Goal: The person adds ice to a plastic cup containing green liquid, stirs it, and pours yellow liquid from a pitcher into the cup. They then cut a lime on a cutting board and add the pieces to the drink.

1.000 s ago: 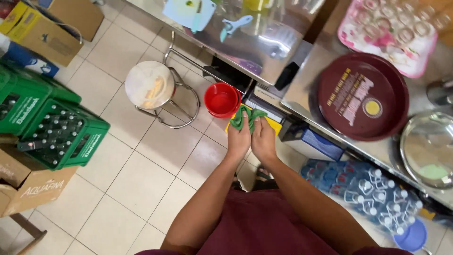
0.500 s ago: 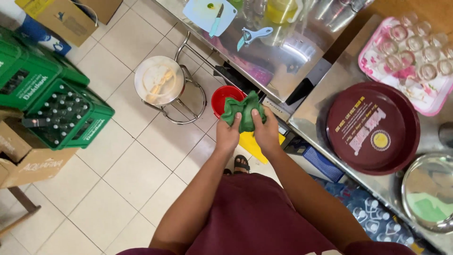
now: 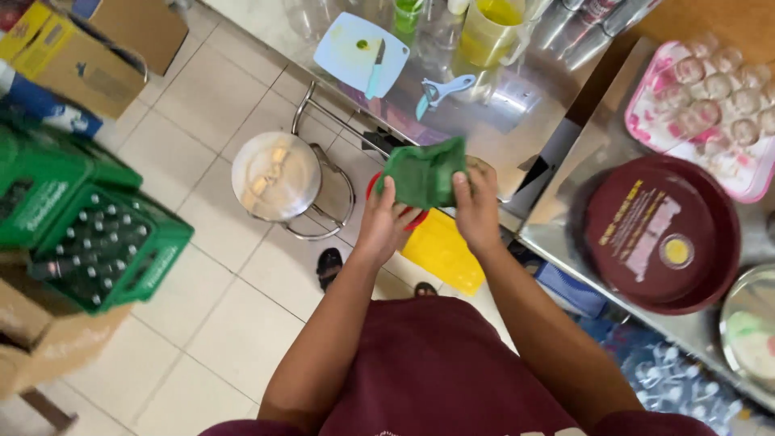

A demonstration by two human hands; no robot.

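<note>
Looks like a drinks stall or café kitchen: steel counter (image 3: 517,105), green bottle crates (image 3: 105,250), round serving tray (image 3: 658,234), upturned glasses (image 3: 718,81), juice pitcher (image 3: 492,32).

Bright, even daylight fills the scene. Glare whitens the steel counter (image 3: 517,105) near its top. The edges blur slightly with motion, the glasses on the pink tray (image 3: 646,129) especially; shadows stay soft.

1. Round maroon tray (image 3: 658,234) on the steel counter (image 3: 557,218).
2. Pink tray of upturned glasses (image 3: 710,105) beyond.
3. Green bottle crates (image 3: 89,226) on tiled floor.
4. Stool (image 3: 278,178) beside.
</note>
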